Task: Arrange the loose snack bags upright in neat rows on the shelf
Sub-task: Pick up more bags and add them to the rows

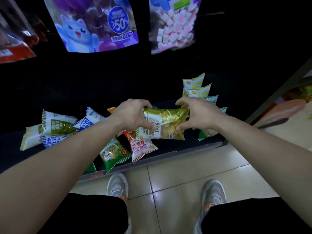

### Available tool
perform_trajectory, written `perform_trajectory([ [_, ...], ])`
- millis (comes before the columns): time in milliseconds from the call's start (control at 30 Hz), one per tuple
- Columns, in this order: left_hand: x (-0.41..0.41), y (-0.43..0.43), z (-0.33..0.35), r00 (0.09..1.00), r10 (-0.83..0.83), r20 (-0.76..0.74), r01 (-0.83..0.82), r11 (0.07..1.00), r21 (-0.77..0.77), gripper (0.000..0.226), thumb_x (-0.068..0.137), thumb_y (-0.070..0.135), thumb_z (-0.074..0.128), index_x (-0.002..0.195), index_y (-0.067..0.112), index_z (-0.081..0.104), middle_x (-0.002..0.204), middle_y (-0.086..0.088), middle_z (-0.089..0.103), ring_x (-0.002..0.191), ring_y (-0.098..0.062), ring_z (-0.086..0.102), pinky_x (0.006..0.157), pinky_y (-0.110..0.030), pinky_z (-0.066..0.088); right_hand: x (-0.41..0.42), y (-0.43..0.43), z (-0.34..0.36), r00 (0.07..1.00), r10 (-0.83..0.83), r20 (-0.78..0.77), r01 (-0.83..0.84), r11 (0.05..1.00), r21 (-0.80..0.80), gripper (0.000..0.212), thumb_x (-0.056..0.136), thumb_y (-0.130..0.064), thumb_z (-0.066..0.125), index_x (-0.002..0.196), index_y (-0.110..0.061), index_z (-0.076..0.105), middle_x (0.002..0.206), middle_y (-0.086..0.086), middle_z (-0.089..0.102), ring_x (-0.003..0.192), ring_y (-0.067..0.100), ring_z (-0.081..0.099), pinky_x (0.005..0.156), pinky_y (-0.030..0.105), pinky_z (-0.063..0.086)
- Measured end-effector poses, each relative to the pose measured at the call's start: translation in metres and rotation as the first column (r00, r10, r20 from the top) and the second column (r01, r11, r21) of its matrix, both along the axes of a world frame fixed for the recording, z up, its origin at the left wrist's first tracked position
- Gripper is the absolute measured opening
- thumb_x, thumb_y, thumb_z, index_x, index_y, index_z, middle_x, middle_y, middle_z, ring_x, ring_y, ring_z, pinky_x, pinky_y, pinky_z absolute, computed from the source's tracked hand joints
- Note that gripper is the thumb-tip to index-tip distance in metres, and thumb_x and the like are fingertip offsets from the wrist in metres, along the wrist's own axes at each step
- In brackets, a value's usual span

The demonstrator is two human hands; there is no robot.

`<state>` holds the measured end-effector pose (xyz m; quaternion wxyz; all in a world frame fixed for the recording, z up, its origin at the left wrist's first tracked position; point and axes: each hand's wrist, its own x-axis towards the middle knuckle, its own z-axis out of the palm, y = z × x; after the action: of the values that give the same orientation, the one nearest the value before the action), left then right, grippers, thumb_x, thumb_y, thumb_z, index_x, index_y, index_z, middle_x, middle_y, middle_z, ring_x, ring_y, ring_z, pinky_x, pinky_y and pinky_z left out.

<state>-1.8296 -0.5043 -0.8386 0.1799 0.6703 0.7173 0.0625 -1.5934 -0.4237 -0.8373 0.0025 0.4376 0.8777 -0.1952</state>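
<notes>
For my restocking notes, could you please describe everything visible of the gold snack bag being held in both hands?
The gold snack bag is a shiny foil pillow pack with a white label panel of printed characters and a picture of lattice-shaped crisps. It looks sealed and puffed. It lies sideways above the dark shelf, over the loose bags. The left hand and right hand each pinch one end.
</notes>
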Motion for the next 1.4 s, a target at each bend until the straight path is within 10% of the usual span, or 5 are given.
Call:
perform_trajectory([
  [333,-0.012,0.002,-0.016,0.901,0.196,0.388,-0.212,0.977,-0.002,0.099,0.053,0.066,0.074,0.137,0.021,0.048,0.145,-0.004,0.047,0.132,-0.025,0.045,0.088,-0.028,0.035,0.015,0.018,-0.017,0.964,-0.152,-0.219,0.094,0.963,-0.254,0.095,0.067,-0.059,0.084,0.145,-0.029,0.039,0.125,-0.008,0.057,0.099,0.011,0.062,0.081,0.028,0.047],
  [600,-0.008,0.003,-0.014,0.972,0.117,0.202,-0.124,0.992,0.023,0.097,0.048,0.075,0.072,0.129,0.025,0.054,0.121,0.004,0.061,0.112,-0.018,0.058,0.077,-0.028,0.042,-0.007,0.014,0.002,0.992,0.03,-0.123,-0.01,0.986,0.164,0.124,0.059,-0.058,0.088,0.156,-0.031,0.015,0.155,0.003,0.023,0.141,0.027,0.03,0.111,0.046,0.036],
  [833,0.013,0.009,-0.003,0.993,-0.089,-0.083,0.098,0.989,0.111,0.079,0.054,0.061,0.085,0.123,0.034,0.055,0.107,0.013,0.057,0.094,-0.009,0.056,0.08,-0.031,0.048,-0.035,-0.006,-0.011,0.967,0.145,0.208,-0.156,0.987,0.036,0.082,0.054,-0.072,0.079,0.121,-0.033,0.053,0.099,-0.008,0.064,0.095,0.02,0.063,0.076,0.036,0.05],
  [1033,-0.018,0.009,-0.002,0.833,0.127,0.539,-0.217,0.97,0.108,0.099,0.058,0.045,0.09,0.142,0.03,0.04,0.124,0.009,0.056,0.105,-0.012,0.062,0.082,-0.026,0.052,-0.002,0.016,-0.02,0.965,-0.104,-0.24,0.023,0.948,-0.317,0.071,0.064,-0.046,0.09,0.123,-0.031,0.053,0.107,-0.016,0.066,0.099,0.008,0.064,0.086,0.033,0.054],
  [1400,0.011,0.02,-0.003,0.732,0.153,0.664,-0.292,0.951,0.104,0.074,0.057,0.052,0.087,0.12,0.027,0.057,0.119,0.009,0.066,0.104,-0.014,0.067,0.094,-0.04,0.053,0.007,0.025,-0.026,0.902,-0.23,-0.366,0.044,0.892,-0.45,0.088,0.07,-0.049,0.086,0.144,-0.031,0.042,0.134,-0.012,0.056,0.123,0.012,0.053,0.103,0.033,0.045],
])
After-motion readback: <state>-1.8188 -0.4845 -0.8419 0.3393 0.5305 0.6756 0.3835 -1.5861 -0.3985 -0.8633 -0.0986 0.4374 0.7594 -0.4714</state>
